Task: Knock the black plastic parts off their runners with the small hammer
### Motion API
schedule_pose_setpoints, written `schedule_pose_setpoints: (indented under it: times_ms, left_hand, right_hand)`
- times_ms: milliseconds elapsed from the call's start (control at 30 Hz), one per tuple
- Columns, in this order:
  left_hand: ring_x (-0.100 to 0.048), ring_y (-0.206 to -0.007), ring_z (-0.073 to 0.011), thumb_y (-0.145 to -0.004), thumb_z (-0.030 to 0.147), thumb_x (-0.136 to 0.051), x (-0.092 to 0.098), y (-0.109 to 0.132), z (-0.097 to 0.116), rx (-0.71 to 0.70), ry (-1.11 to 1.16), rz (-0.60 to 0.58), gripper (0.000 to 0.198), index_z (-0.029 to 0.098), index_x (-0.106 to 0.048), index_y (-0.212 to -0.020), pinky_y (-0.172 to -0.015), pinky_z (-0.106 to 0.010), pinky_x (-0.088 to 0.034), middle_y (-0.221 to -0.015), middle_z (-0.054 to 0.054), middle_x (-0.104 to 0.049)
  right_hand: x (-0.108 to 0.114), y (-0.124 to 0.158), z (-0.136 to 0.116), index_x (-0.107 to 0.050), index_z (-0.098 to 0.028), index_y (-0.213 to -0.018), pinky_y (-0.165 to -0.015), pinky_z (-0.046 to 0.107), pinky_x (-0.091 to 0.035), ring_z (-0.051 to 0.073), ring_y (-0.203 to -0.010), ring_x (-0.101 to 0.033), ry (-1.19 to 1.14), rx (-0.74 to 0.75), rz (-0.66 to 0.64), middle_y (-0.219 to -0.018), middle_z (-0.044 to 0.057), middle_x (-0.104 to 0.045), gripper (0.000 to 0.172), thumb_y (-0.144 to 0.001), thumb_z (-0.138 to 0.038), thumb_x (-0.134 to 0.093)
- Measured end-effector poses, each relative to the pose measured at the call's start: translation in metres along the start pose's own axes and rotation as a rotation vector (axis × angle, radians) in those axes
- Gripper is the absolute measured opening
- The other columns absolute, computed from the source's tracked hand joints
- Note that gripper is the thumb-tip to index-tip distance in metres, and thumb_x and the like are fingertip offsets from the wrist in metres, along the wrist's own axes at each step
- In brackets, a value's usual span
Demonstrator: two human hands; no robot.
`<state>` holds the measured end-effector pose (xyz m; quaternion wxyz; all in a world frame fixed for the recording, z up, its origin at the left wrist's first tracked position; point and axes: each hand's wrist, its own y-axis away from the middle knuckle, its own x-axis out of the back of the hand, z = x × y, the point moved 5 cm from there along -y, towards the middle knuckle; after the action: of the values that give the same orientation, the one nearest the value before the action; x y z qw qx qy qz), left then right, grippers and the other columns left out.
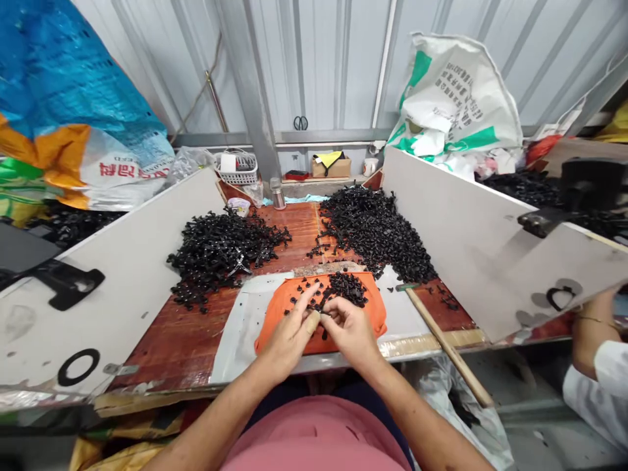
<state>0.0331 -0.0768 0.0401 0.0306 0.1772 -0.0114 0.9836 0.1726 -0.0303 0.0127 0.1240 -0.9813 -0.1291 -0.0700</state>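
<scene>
Left hand (287,333) and right hand (350,327) sat close, pinching a black part (324,315) over the near orange cloth (275,313), which caught loose pieces; left pile (220,252) and right pile (377,235) lay farther back, within reach

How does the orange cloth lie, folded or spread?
Spread: the orange cloth lies flat on the white sheet, small black parts scattered across it.

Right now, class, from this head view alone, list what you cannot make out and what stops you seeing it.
- Head view: whatever the left hand and right hand pinch over the orange cloth is covered by their fingers.
- Head view: single pieces in the left pile and right pile are too small to tell their shape.
- Head view: the co-worker's arm is cut off by the right edge.
</scene>
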Motion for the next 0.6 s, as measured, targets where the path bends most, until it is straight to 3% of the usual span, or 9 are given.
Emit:
schedule_pose_setpoints:
  times_ms: [100, 167, 267, 333, 400, 467, 500, 600]
  left_hand:
    - [-0.064, -0.104, -0.0213, -0.098, 0.052, -0.051, -0.011, 0.003, -0.006, 0.023, 0.258, 0.013, 0.05, 0.015, -0.061, -0.13, -0.094, -0.032, -0.051, -0.109, -0.009, -0.07]
    - [-0.063, -0.093, -0.0188, -0.094, 0.055, -0.058, -0.008, 0.004, -0.013, 0.053, 0.357, 0.021, 0.046, 0.014, -0.065, -0.114, -0.085, -0.028, -0.051, -0.101, -0.007, -0.069]
    - [-0.056, -0.069, -0.0129, -0.088, 0.061, -0.063, 0.017, 0.007, -0.028, 0.141, 0.366, 0.064, 0.05, 0.014, -0.063, -0.104, -0.066, -0.023, -0.046, -0.077, 0.0, -0.062]
    - [-0.045, -0.057, -0.0099, -0.085, 0.066, -0.063, 0.042, 0.008, -0.042, 0.206, 0.293, 0.111, 0.053, 0.015, -0.061, -0.1, -0.054, -0.019, -0.037, -0.063, 0.006, -0.049]
    - [-0.036, -0.051, -0.0091, -0.086, 0.069, -0.058, 0.064, 0.009, -0.057, 0.286, 0.205, 0.125, 0.052, 0.018, -0.06, -0.095, -0.048, -0.018, -0.028, -0.058, 0.008, -0.038]
    - [-0.036, -0.053, -0.0098, -0.088, 0.067, -0.055, 0.078, 0.008, -0.071, 0.311, 0.112, 0.111, 0.05, 0.018, -0.059, -0.089, -0.049, -0.019, -0.029, -0.06, 0.007, -0.039]
    - [-0.04, -0.056, -0.0105, -0.089, 0.065, -0.054, 0.081, 0.007, -0.075, 0.288, 0.064, 0.096, 0.048, 0.018, -0.06, -0.086, -0.051, -0.019, -0.033, -0.063, 0.006, -0.043]
    - [-0.05, -0.069, -0.0133, -0.092, 0.057, -0.052, 0.08, 0.003, -0.085, 0.178, -0.05, 0.044, 0.044, 0.017, -0.061, -0.078, -0.064, -0.022, -0.041, -0.072, 0.001, -0.055]
  right_hand:
    - [-0.019, 0.021, -0.01, -0.064, -0.022, -0.08, -0.057, 0.025, -0.042, 0.012, -0.058, -0.052, 0.039, 0.034, 0.003, -0.064, -0.004, -0.057, 0.01, -0.087, -0.028, -0.062]
    - [-0.029, 0.029, -0.021, -0.069, -0.022, -0.088, -0.06, 0.025, -0.044, 0.013, -0.062, -0.055, 0.06, 0.078, -0.047, -0.069, -0.003, -0.062, 0.007, -0.085, -0.024, -0.063]
    - [-0.024, 0.038, -0.029, -0.071, -0.025, -0.118, -0.07, 0.027, -0.051, 0.015, -0.072, -0.064, 0.132, 0.146, -0.191, -0.089, 0.001, -0.073, 0.033, -0.086, -0.026, -0.067]
    - [0.011, 0.041, -0.018, -0.066, -0.025, -0.132, -0.068, 0.027, -0.053, 0.017, -0.076, -0.068, 0.237, 0.099, -0.14, -0.096, 0.003, -0.075, 0.042, -0.091, -0.035, -0.063]
    - [0.072, 0.043, 0.005, -0.068, -0.024, -0.129, -0.074, 0.031, -0.055, 0.02, -0.082, -0.07, 0.421, 0.015, 0.024, -0.099, 0.006, -0.076, 0.041, -0.096, -0.043, -0.056]
    - [0.143, 0.046, 0.028, -0.071, -0.02, -0.123, -0.08, 0.039, -0.055, 0.027, -0.092, -0.07, 0.813, 0.017, 0.253, -0.11, 0.012, -0.075, 0.046, -0.095, -0.05, -0.051]
    - [0.173, 0.047, 0.041, -0.07, -0.017, -0.124, -0.084, 0.045, -0.053, 0.032, -0.097, -0.069, 1.045, 0.01, 0.306, -0.114, 0.016, -0.073, 0.053, -0.094, -0.054, -0.047]
    - [0.233, 0.047, 0.084, -0.07, -0.011, -0.122, -0.079, 0.051, -0.052, 0.039, -0.088, -0.067, 1.446, -0.165, 0.198, -0.099, 0.022, -0.072, 0.067, -0.092, -0.063, -0.041]
